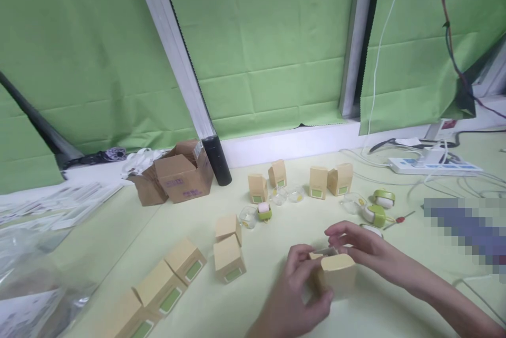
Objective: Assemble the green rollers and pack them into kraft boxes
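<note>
My left hand (302,288) grips a small cream-coloured box (339,273) from its left side, thumb in front and fingers behind. The box's top flap stands folded outward, toward me. At the far edge of the box's top, my right hand (361,243) has its fingers bent close together; whether something is pinched in them is hidden. Beyond my right hand lie green-and-white rounded gadgets (373,215) and a clear plastic cup (353,202). Left of the hands stand two more cream boxes (229,259) with green labels.
A row of cream boxes (158,288) lines the left front. Several boxes (318,182) stand at the back, near clear cups (249,216) and a pink-and-green gadget (264,212). Behind are a cardboard carton (184,172), a black cylinder (217,161) and a power strip (435,166) with cables.
</note>
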